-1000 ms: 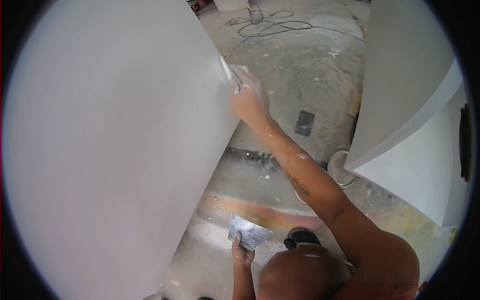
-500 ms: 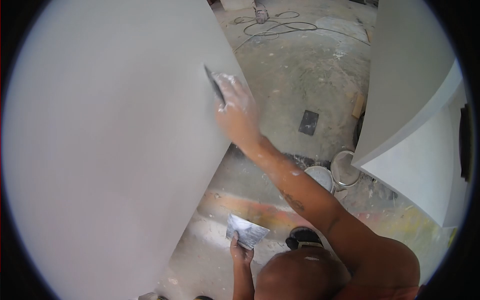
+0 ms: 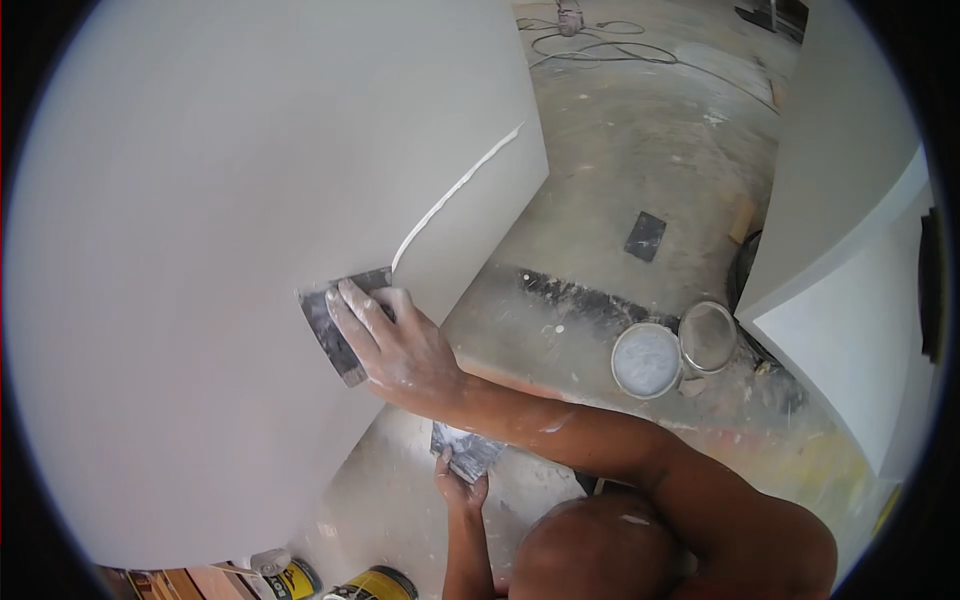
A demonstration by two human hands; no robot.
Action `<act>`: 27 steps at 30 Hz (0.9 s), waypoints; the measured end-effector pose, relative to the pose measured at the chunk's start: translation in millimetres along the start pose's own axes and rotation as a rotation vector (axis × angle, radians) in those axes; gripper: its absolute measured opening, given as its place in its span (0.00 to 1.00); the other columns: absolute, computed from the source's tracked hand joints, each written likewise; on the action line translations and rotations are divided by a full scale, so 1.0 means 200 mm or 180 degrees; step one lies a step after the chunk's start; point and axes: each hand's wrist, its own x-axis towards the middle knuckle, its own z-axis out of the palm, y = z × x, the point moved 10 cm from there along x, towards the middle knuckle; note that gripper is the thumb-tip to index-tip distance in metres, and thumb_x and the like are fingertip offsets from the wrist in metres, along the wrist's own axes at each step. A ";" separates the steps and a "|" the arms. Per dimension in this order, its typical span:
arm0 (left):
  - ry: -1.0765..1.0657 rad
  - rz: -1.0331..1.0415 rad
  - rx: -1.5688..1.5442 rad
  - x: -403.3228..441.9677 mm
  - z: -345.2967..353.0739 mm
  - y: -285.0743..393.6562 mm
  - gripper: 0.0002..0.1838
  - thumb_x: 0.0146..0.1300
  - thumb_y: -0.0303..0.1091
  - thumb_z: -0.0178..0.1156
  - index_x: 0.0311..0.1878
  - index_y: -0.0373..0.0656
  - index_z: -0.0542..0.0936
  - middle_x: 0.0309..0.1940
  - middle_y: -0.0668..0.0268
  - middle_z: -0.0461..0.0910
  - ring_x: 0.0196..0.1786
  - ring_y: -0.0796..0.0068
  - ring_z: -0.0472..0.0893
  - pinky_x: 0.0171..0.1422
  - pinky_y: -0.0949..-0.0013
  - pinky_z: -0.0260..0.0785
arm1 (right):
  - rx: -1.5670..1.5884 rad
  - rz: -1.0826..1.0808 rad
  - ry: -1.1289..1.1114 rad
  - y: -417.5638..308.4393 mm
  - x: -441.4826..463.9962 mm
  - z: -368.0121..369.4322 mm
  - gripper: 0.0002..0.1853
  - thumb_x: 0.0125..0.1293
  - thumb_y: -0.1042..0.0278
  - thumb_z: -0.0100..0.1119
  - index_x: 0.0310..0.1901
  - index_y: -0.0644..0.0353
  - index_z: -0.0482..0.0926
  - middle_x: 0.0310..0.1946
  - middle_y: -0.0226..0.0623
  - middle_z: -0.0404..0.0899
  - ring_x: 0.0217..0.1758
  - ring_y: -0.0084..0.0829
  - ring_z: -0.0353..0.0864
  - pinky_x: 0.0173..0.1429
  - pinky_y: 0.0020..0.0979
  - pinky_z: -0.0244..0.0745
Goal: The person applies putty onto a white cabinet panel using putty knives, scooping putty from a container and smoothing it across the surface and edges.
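My right hand [image 3: 405,355] presses a dark, flat filler spreader [image 3: 340,345] against a large pale panel [image 3: 220,200], fingers laid over the blade. From the spreader's upper corner, a raised white line of filler [image 3: 440,205] curves up toward the panel's right edge. Lower down, my left hand [image 3: 462,488] grips a metal plate [image 3: 475,460] bearing white paste; the right forearm partly covers it.
Beyond the panel, a tub of pale paste [image 3: 645,360] stands on the concrete floor beside a round lid [image 3: 708,337]. A dark rectangular sheet [image 3: 646,236] and a coiled cable [image 3: 610,48] lie farther off. Yellow-labelled cans [image 3: 375,585] stand at the bottom; a white curved piece [image 3: 840,330] is at right.
My right hand has moved down and left across the panel with the spreader, which now faces flat. A white filler line shows behind it. The view has shifted, bringing cans into sight.
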 end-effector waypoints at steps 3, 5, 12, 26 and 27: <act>-0.0023 -0.0005 0.0060 0.00 0.00 0.03 0.26 0.65 0.35 0.56 0.66 0.38 0.69 0.59 0.59 0.78 0.60 0.58 0.79 0.69 0.52 0.69 | 0.0165 -0.0058 -0.0330 -0.05 -0.10 0.02 0.36 0.44 0.77 0.62 0.62 0.71 0.73 0.62 0.50 0.70 0.49 0.45 0.71 0.50 0.35 0.78; -0.0006 -0.0004 0.0096 0.01 -0.03 0.00 0.25 0.66 0.35 0.56 0.66 0.38 0.70 0.59 0.58 0.79 0.60 0.57 0.79 0.69 0.52 0.69 | 0.0263 -0.0083 -0.0577 0.01 -0.16 -0.02 0.36 0.45 0.77 0.62 0.63 0.68 0.73 0.62 0.49 0.71 0.51 0.46 0.73 0.52 0.36 0.78; 0.0079 -0.0204 0.0253 0.01 -0.01 -0.06 0.23 0.69 0.38 0.56 0.64 0.39 0.72 0.56 0.58 0.80 0.58 0.58 0.81 0.67 0.52 0.72 | -0.0185 0.1650 0.0813 1.10 0.01 -0.46 0.21 0.70 0.70 0.50 0.62 0.67 0.73 0.55 0.57 0.76 0.60 0.55 0.75 0.63 0.47 0.71; 0.0043 -0.0278 0.0235 -0.02 0.18 -0.12 0.24 0.69 0.38 0.56 0.65 0.41 0.70 0.57 0.60 0.80 0.58 0.58 0.80 0.64 0.52 0.73 | -0.0521 0.1218 0.1061 0.98 0.34 -0.52 0.25 0.59 0.77 0.55 0.60 0.69 0.73 0.58 0.52 0.72 0.61 0.52 0.72 0.62 0.43 0.71; 0.0121 -0.0261 0.0227 -0.03 0.19 -0.12 0.24 0.68 0.38 0.57 0.65 0.41 0.71 0.56 0.60 0.80 0.57 0.59 0.81 0.64 0.52 0.73 | -0.0343 0.1229 0.0986 0.89 0.35 -0.49 0.27 0.57 0.76 0.56 0.61 0.70 0.72 0.58 0.52 0.72 0.60 0.51 0.72 0.62 0.42 0.72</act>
